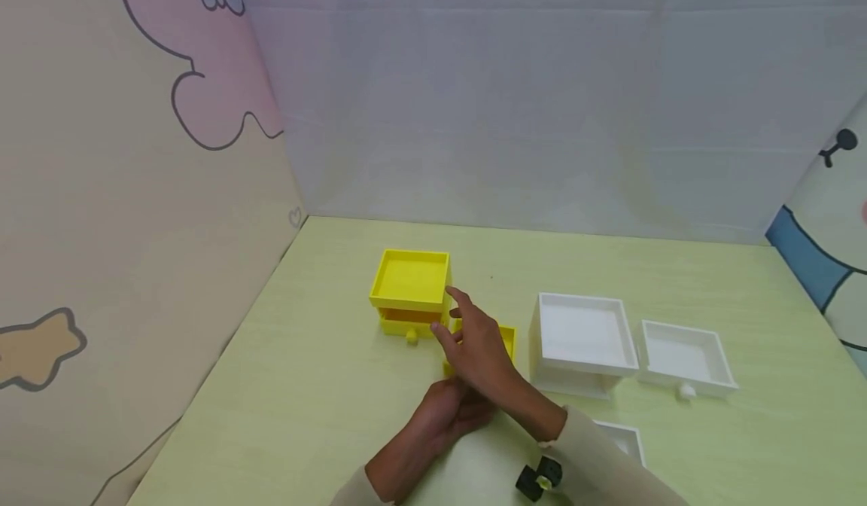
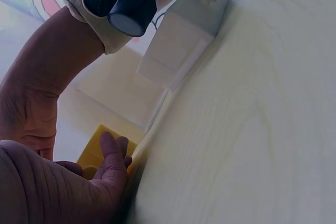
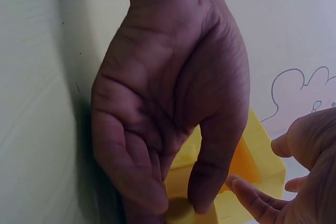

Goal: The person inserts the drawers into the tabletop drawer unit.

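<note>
My left hand (image 1: 447, 416) pinches the round knob (image 3: 180, 212) of a small yellow drawer (image 1: 506, 340), thumb and fingertips on either side. Most of that drawer is hidden behind my right hand (image 1: 479, 344) in the head view. The right hand passes above the left, its fingers loosely extended near the right side of a yellow box (image 1: 409, 280); whether they touch it I cannot tell. That box has a rimmed top, and in its lower part sits a second yellow drawer (image 1: 393, 327), its knob facing forward.
Right of the hands stands a white box (image 1: 588, 333) with an open front. A white drawer (image 1: 685, 359) with a knob lies beside it. Another white drawer (image 1: 626, 440) shows partly behind the right sleeve. Printed cloth walls (image 1: 542, 114) enclose the pale green table (image 1: 284, 416).
</note>
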The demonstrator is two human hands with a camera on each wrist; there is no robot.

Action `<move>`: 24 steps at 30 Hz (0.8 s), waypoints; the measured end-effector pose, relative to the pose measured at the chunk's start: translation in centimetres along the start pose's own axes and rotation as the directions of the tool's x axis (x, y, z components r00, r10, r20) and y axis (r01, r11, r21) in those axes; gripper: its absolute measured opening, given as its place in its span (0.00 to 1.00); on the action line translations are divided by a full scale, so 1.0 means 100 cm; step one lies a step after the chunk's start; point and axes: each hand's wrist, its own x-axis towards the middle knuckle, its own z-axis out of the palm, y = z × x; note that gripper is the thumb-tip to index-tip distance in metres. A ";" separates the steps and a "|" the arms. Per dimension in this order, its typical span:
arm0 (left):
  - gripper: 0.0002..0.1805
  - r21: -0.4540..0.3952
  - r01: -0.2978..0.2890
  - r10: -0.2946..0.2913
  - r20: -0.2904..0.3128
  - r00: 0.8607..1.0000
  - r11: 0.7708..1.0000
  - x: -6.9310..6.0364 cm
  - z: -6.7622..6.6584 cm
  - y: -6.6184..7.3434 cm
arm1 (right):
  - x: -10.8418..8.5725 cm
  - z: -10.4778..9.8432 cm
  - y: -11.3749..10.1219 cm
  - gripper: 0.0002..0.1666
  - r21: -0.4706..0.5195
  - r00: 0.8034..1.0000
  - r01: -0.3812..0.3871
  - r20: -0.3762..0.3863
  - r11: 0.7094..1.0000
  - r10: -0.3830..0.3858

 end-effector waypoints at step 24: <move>0.24 0.062 0.014 -0.014 -0.007 1.000 0.998 -0.015 -0.012 -0.009 | 0.016 0.007 0.007 0.33 0.056 0.999 0.036 -0.039 0.998 -0.034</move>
